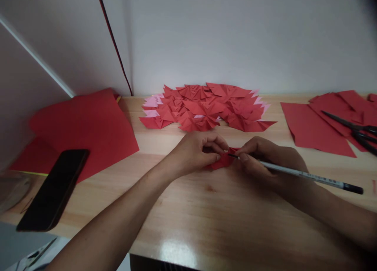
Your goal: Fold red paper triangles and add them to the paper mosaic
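In the middle of the wooden table, my left hand (203, 147) pinches a small folded piece of red paper (220, 162) at its left side. My right hand (262, 157) grips a white pen with black ends (306, 174), its tip touching or just over the paper. The pen's back end points to the lower right. Fingers of both hands hide part of the folded paper. Behind the hands lies a spread of folded red and pink paper pieces (200, 106), several rows deep.
Red sheets (94, 133) lie at the left, with a black phone (53, 192) overlapping their edge. Black-handled scissors (353, 127) rest on cut red papers (318, 125) at the right. A wall (235, 35) rises behind the table (206, 220), and a thin cable (114, 43) hangs there.
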